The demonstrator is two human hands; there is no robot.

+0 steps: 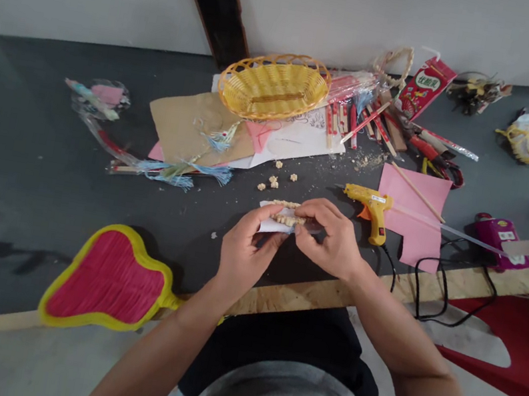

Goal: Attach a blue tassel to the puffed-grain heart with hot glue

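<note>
Both hands meet over the near part of the grey table, around a small piece of white paper (270, 226) with a row of beige, bead-like pieces (287, 219) along it. My left hand (249, 243) pinches the paper's left side between thumb and fingers. From the right, my right hand (332, 236) presses its fingertips and thumb at the right end of the beaded row. A second beaded strip (286, 204) shows just beyond the fingers. A few loose beige clusters (273, 181) lie on the table past the hands. The paper's underside is hidden.
Right of my hands lies a yellow glue gun (369, 209) on pink felt (428, 191), its black cord (439, 271) looping over the table edge. A yellow-rimmed red fan (112, 277) lies at left. Farther back are a yellow basket (273, 88), sticks (373, 125) and a red carton (425, 86).
</note>
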